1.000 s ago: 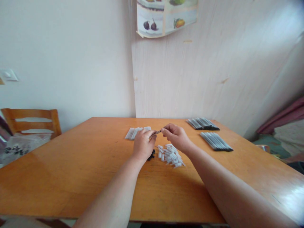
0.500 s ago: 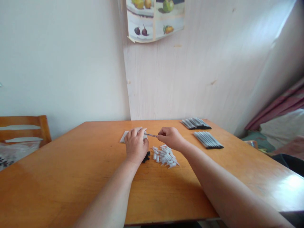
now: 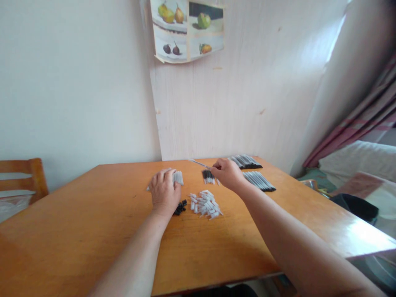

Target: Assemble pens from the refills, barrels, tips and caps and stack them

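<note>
My left hand (image 3: 163, 190) lies over a row of translucent white tubes (image 3: 178, 177), fingers stretched across them. My right hand (image 3: 228, 175) is closed in a pinch around the end of a slim pen barrel (image 3: 200, 164), which points up and to the left. A loose heap of small white pen tips (image 3: 206, 204) lies between my forearms. Just beside my left thumb is a small pile of black caps (image 3: 180, 208), partly covered by that hand. Behind the white heap sits a row of dark refills with white tips (image 3: 208, 176).
Two bundles of clear pens with black ends, a far one (image 3: 246, 161) and a nearer one (image 3: 259, 181), lie beyond my right hand. The wooden table (image 3: 102, 231) meets the wall at the back. A wooden chair (image 3: 37, 177) stands left; a black bin (image 3: 354, 207) is at right.
My right hand has drawn away from my left, taking the pen barrel with it. The row of dark refills now shows. The camera view has shifted right and slightly up.
</note>
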Demonstrator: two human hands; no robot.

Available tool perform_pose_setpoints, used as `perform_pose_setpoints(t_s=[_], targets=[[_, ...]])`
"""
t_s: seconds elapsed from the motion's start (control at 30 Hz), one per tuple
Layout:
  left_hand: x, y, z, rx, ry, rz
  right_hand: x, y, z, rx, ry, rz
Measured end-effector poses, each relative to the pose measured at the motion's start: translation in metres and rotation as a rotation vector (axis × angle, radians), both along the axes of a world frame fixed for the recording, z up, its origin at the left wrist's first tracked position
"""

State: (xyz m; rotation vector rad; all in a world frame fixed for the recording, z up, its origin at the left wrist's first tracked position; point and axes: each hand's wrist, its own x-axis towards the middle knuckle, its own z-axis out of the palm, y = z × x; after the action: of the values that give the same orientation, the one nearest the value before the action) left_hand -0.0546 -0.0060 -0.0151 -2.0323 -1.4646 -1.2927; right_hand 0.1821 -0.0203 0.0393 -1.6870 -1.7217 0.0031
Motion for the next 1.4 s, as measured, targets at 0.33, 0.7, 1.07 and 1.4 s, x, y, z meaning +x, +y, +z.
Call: perform_pose_setpoints(t_s=[0.33,0.7,1.07,1.4], targets=[[0.0,0.001,0.0,0.0,0.029,-0.031,0.118,-0.025,-0.026,0.027,0.085,-0.433],[-0.004,0.01,-0.004,0.021,0.093,-0.01,0.176,-0.055,-0.052,-0.121,0.091,-0.692],[-0.007,0.018,-0.009,0.008,0.126,-0.004,0.181,-0.057,-0.069,-0.23,0.053,-0.727],[-0.007,0.018,-0.011,0.034,0.145,-0.01,0.182,-0.058,-0.073,-0.294,0.072,-0.714]])
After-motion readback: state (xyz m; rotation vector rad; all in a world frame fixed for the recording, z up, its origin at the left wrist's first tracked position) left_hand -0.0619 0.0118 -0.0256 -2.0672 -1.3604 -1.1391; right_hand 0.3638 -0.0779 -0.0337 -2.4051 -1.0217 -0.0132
